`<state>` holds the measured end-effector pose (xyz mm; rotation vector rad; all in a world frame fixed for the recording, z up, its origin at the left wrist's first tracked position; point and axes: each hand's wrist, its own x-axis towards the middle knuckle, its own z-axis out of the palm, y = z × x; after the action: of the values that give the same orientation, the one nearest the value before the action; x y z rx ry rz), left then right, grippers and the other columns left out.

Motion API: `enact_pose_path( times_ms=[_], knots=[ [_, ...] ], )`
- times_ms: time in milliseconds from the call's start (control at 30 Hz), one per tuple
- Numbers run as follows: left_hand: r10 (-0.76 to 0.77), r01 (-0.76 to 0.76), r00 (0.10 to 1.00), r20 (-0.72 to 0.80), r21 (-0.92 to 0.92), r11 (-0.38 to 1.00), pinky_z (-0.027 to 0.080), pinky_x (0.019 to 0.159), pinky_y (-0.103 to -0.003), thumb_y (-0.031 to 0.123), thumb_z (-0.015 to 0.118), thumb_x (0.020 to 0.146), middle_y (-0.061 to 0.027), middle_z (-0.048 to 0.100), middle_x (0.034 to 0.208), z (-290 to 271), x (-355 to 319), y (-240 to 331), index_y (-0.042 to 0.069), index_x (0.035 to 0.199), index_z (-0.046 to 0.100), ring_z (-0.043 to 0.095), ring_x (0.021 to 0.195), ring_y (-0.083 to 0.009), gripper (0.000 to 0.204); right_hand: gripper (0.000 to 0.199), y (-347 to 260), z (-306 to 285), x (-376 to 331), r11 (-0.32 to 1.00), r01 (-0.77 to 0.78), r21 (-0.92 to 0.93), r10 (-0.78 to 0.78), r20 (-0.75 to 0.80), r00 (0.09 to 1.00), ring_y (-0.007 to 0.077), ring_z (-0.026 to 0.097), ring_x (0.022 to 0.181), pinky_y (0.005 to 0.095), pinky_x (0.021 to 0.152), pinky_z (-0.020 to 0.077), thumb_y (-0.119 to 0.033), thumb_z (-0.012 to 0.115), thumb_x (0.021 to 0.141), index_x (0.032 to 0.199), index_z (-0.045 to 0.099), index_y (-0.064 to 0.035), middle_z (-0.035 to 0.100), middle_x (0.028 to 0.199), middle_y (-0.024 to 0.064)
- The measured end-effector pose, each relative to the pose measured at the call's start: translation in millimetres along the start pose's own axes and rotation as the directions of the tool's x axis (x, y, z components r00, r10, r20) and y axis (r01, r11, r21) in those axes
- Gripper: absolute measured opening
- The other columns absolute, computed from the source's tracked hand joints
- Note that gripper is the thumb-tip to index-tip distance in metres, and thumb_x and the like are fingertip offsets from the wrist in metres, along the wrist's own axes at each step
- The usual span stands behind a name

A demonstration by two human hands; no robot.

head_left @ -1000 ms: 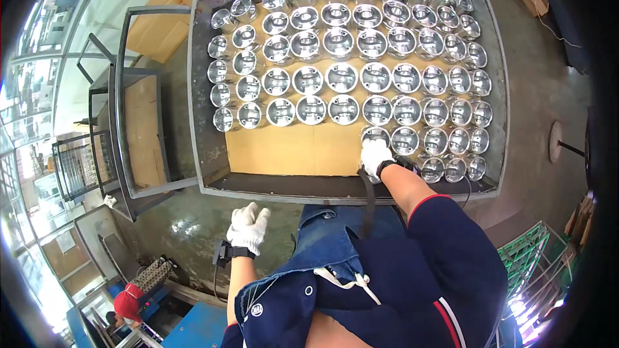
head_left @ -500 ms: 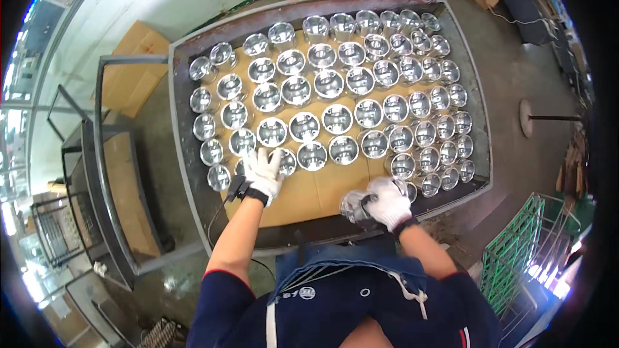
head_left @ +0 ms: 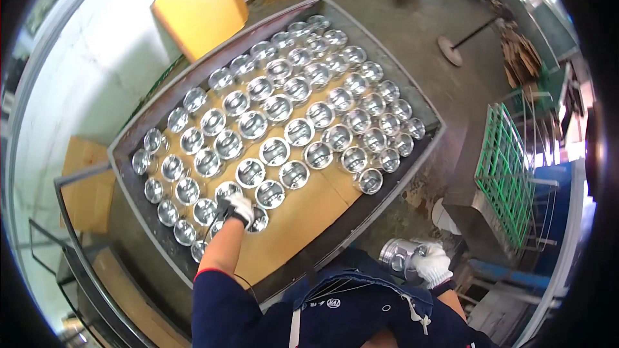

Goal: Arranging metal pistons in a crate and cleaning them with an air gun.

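My right hand [head_left: 431, 264], in a white knit glove, grips a silver metal piston [head_left: 396, 253] beyond the right part of the box's near edge. The piston lies on its side in my grasp, its ring grooves and pin hole showing. My left hand [head_left: 242, 209], also gloved, is over the near row, between a piston [head_left: 228, 191] and another piston [head_left: 258, 220]. Its fingers are blurred, so their hold is unclear. Several more pistons [head_left: 299, 132] stand upright in rows on brown cardboard [head_left: 303, 209].
A grey metal-walled box [head_left: 412, 93] surrounds the pistons. Dark metal frames stand at the left. A yellow board [head_left: 200, 9] leans behind the box. To the right are a green wire rack [head_left: 509, 174] and a stand with a round base [head_left: 449, 51].
My view has turned to the right. The right hand has carried the piston from inside the box's near edge to outside it. My left hand stays among the near pistons.
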<state>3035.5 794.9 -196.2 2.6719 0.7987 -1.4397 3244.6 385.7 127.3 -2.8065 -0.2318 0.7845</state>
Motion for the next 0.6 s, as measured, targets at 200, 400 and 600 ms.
enact_pose_path(
  times_ms=[200, 400, 600],
  knots=[
    [0.016, -0.014, 0.979, -0.204, 0.012, 1.000, 0.056, 0.074, -0.036, 0.050, 0.073, 0.073, -0.0056, 0.076, 0.097, 3, -72, 19, 0.016, 0.099, 0.076, 0.074, 0.086, -0.0224, 0.044, 0.034, 102, -9, -36, 0.975, -0.221, -0.007, 0.219, -0.116, 0.969, 0.0325, 0.072, 0.088, 0.0375, 0.082, 0.0554, -0.027, 0.071, 0.070, 0.098, 0.077, -0.0096, 0.074, 0.088, 0.0174],
    [-0.052, -0.188, 0.956, -0.289, -0.741, 0.644, 0.052, 0.061, -0.032, 0.008, 0.069, 0.079, -0.0052, 0.071, 0.080, -20, -153, 82, 0.005, 0.089, 0.073, 0.068, 0.072, -0.0186, 0.011, 0.034, 215, -13, -68, 0.880, -0.403, 0.251, 0.428, -0.056, 0.902, 0.0327, 0.072, 0.089, 0.0388, 0.082, 0.0552, -0.033, 0.073, 0.072, 0.096, 0.077, -0.0098, 0.074, 0.090, 0.0174],
    [0.257, -0.054, 0.932, -0.254, -0.800, -0.597, 0.051, 0.065, -0.029, 0.017, 0.054, 0.097, -0.0049, 0.068, 0.088, -109, -220, 244, 0.007, 0.103, 0.065, 0.064, 0.076, -0.0171, 0.016, 0.043, 326, -32, -106, 0.766, -0.438, 0.470, 0.542, -0.105, 0.834, 0.0292, 0.072, 0.096, 0.0354, 0.088, 0.0541, -0.033, 0.079, 0.073, 0.108, 0.075, -0.0093, 0.075, 0.100, 0.0148]
  ],
)
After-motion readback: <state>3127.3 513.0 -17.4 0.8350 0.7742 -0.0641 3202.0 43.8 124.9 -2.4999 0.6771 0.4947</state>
